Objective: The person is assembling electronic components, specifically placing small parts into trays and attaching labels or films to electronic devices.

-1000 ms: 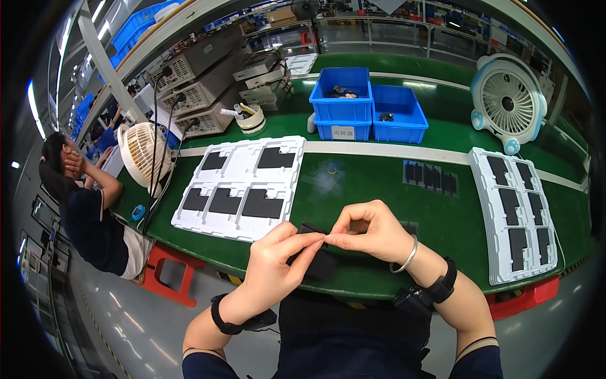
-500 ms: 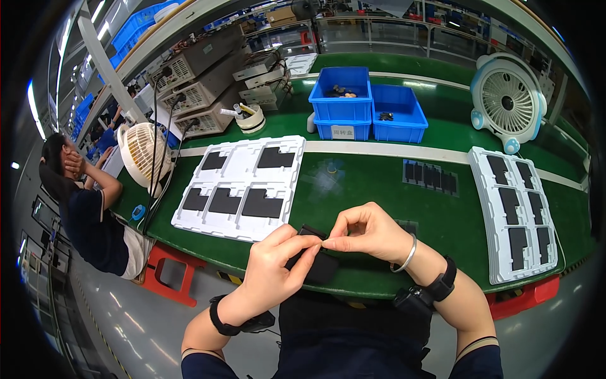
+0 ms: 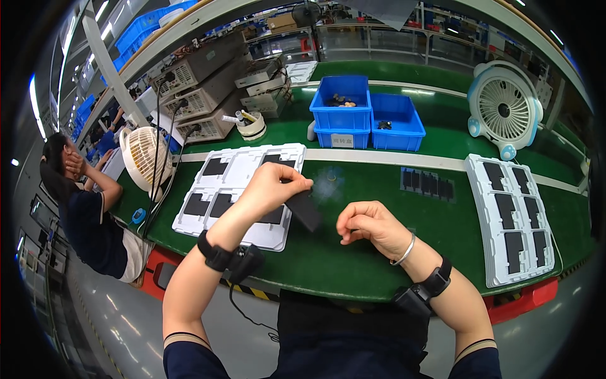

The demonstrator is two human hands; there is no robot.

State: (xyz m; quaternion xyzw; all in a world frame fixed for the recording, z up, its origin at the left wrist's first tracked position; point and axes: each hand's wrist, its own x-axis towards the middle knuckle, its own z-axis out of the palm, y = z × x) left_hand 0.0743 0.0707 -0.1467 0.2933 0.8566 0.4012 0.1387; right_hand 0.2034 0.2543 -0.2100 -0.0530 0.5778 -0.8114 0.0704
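My left hand (image 3: 273, 189) is raised over the right side of the left white tray, pinching a flat black piece (image 3: 306, 211) by its top edge. The piece hangs tilted between the tray and my right hand. That hand (image 3: 374, 228) is apart from it, above the green table, with fingers curled in; anything between them is too small to make out. The left white tray (image 3: 237, 165) has several notched black pieces in its compartments, some partly behind my left hand and arm. One compartment at its upper middle holds no piece.
White trays with black pieces (image 3: 478, 221) are stacked on the right. A clear sheet with black strips (image 3: 427, 184) lies beyond my right hand. Farther back stand blue bins (image 3: 344, 118) and a white fan (image 3: 505, 104). A person (image 3: 85, 211) sits at left beside another fan (image 3: 146, 158).
My hands, together before, have parted. The left has moved up and away with the black piece, over the left tray. My right hand has shifted slightly, its fingers now curled apart from the piece.
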